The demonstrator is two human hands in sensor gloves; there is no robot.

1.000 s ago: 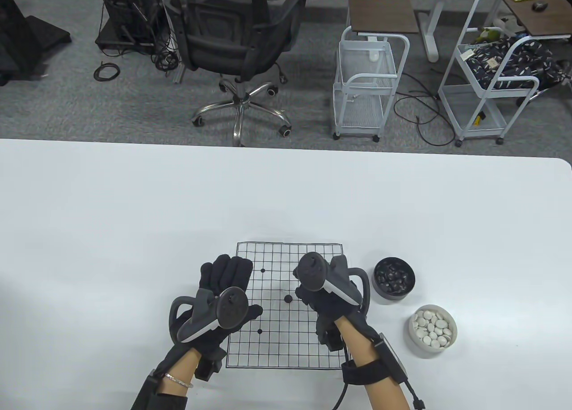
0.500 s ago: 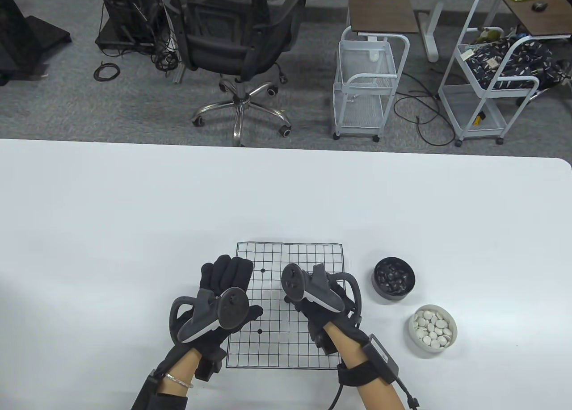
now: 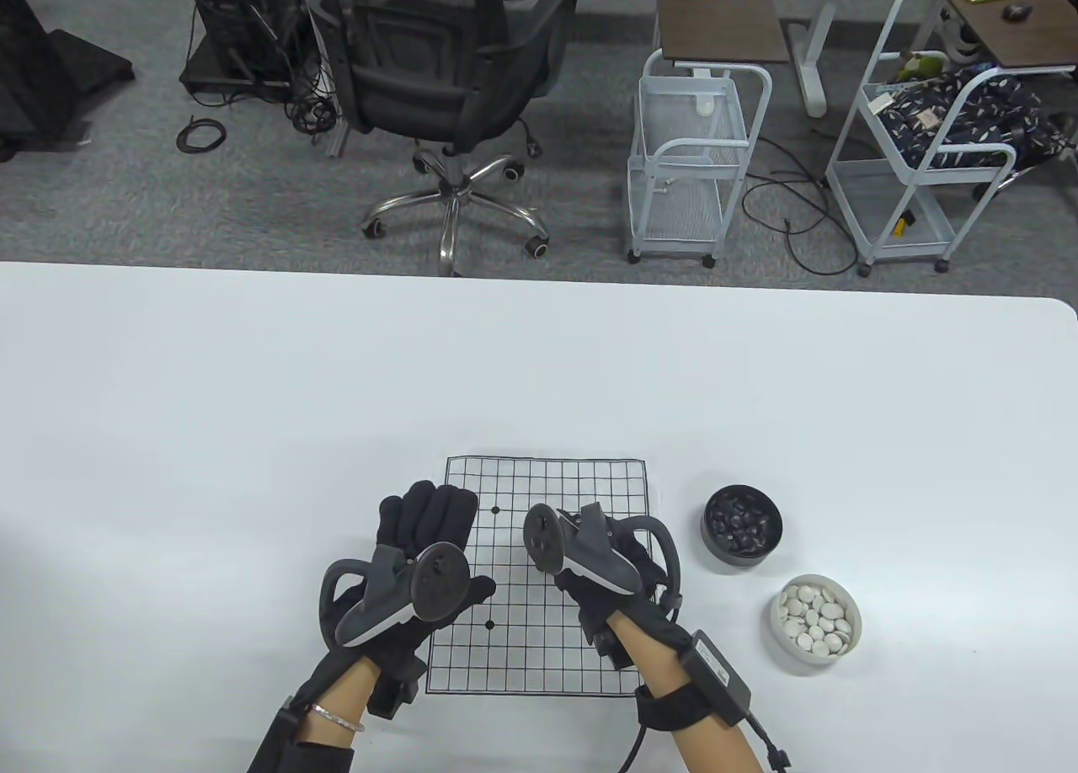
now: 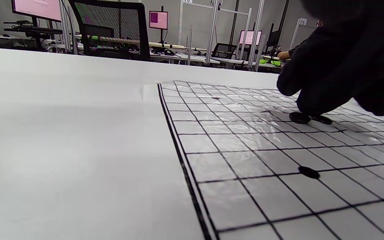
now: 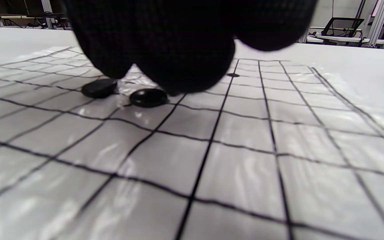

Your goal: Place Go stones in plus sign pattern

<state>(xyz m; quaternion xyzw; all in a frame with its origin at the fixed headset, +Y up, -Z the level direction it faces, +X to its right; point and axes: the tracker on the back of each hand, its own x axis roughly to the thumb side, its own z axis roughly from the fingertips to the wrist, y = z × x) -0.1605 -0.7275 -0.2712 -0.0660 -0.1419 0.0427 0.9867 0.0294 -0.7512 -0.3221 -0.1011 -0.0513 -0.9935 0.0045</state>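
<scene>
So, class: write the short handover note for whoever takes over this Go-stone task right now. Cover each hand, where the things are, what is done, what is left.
Left hand: open, fingers flat on the left part of the grid board, steadying it.
Right hand: low over the board's middle, fingertips just above two black stones; whether it is pinching one is hidden.
Things: bowl of black stones and bowl of white stones stand to the right of the board.
Done: two black stones lie side by side near the centre.
Left: the rest of the plus sign.
</scene>
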